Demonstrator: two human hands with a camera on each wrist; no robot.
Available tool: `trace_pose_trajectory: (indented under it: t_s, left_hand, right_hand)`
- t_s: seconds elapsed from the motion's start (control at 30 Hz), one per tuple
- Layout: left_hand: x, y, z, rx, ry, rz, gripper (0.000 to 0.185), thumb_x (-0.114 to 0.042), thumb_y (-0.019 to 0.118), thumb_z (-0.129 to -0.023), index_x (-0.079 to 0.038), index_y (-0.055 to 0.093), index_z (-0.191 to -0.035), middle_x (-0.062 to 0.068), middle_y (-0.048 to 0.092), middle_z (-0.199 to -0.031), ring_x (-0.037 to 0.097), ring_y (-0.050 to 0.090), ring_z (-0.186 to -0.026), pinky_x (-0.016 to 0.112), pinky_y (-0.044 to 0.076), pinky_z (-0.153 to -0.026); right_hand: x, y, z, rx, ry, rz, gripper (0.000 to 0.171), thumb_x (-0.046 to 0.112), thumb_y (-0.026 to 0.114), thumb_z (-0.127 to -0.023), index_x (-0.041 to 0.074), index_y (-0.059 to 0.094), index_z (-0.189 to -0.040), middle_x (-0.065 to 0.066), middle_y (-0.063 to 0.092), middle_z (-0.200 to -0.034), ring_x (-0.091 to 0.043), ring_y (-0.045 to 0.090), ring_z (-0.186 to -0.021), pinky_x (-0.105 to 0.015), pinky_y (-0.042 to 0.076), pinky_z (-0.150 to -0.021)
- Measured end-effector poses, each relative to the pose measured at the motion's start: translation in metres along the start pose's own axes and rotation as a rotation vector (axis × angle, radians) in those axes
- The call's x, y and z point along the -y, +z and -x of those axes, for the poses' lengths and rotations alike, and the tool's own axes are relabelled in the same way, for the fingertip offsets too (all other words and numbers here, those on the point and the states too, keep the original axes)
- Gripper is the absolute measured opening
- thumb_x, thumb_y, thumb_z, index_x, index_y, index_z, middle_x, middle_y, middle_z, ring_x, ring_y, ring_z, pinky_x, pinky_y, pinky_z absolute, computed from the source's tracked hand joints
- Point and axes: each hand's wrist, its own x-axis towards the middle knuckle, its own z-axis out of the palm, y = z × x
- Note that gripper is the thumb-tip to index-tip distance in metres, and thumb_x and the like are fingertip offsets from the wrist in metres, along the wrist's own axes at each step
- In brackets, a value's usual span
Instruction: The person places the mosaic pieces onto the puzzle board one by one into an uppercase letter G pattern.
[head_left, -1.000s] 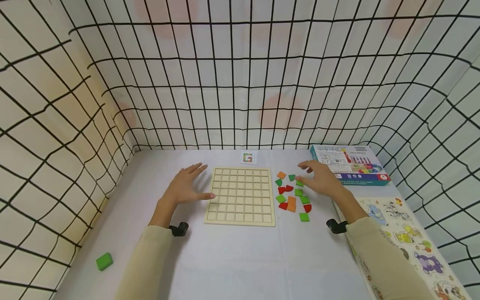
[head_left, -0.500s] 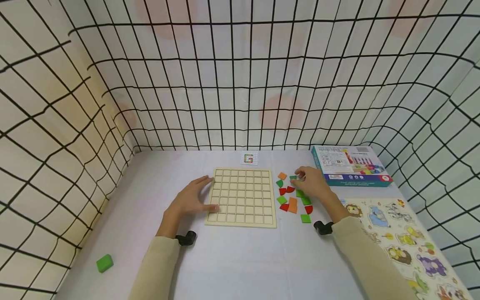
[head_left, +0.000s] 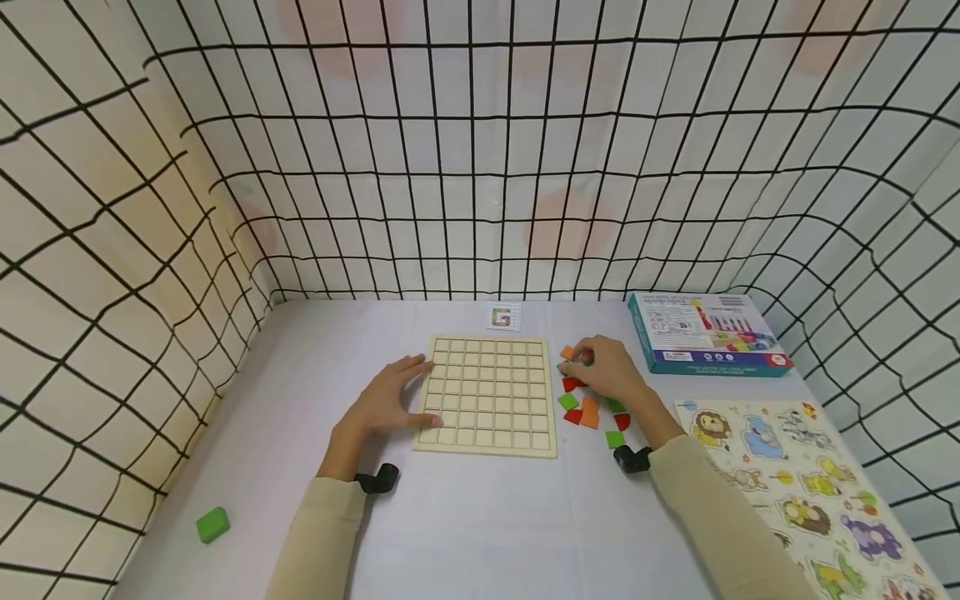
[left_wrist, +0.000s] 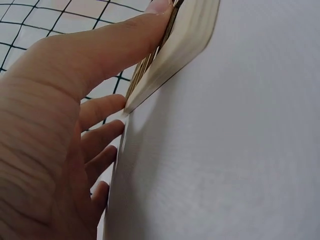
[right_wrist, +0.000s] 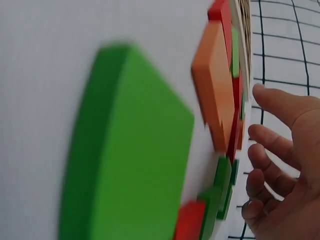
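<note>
A pale wooden grid board (head_left: 491, 396) lies flat on the table. My left hand (head_left: 386, 398) is at its left side, the thumb reaching over the rim and the fingers along the edge; the left wrist view shows this hand (left_wrist: 65, 105) fairly straight-fingered. My right hand (head_left: 606, 367) hovers over the coloured tiles, fingertips near a dark green tile (head_left: 562, 367) and partly hiding others. In the right wrist view that hand (right_wrist: 285, 155) has thumb and index finger apart, nothing visible between them. Orange tiles (head_left: 590, 412), red tiles (head_left: 573, 416) and green tiles (head_left: 567, 402) lie around it.
A small card with a coloured G (head_left: 503, 317) lies behind the board. At the back right is a printed box (head_left: 708, 333), with an animal sticker sheet (head_left: 810, 492) in front. A green block (head_left: 213, 525) sits far left. Black netting (head_left: 480, 175) surrounds the table.
My right hand has moved left and down across the tiles toward the board. My left hand has moved right, its thumb and fingers now at the board's left edge.
</note>
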Motion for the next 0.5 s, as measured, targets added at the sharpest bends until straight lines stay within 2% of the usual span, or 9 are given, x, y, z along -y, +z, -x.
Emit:
trace_pose_trajectory:
  t_s: [0.13,0.4,0.5]
  left_hand:
    - [0.002,0.002,0.0,0.0,0.01,0.001,0.103,-0.066,0.082,-0.072,-0.021,0.045,-0.157,0.005,0.034,-0.168,0.036,0.026,-0.157,0.062,0.022,-0.126]
    - [0.005,0.005,-0.001,0.008,0.014,0.001,0.104,-0.066,0.081,-0.073,-0.023,0.042,-0.159,0.003,0.032,-0.17,0.032,0.023,-0.159,0.058,0.017,-0.129]
    - [0.005,0.005,0.0,0.001,0.015,0.003,0.104,-0.065,0.081,-0.073,-0.023,0.042,-0.159,0.003,0.032,-0.169,0.032,0.023,-0.159,0.058,0.016,-0.129]
  right_hand:
    - [0.007,0.005,0.001,-0.01,0.026,0.022,0.04,0.047,0.077,-0.089,0.009,0.072,-0.103,-0.007,0.06,-0.093,-0.024,0.053,-0.089,-0.033,0.043,-0.071]
    - [0.01,0.01,0.0,0.008,0.012,0.005,0.033,0.028,0.074,-0.093,0.008,0.071,-0.119,-0.008,0.065,-0.101,-0.025,0.055,-0.095,-0.037,0.049,-0.084]
    - [0.012,0.009,0.001,-0.004,0.042,0.017,0.033,0.034,0.076,-0.092,0.01,0.071,-0.114,-0.008,0.06,-0.094,-0.025,0.054,-0.09,-0.034,0.046,-0.075]
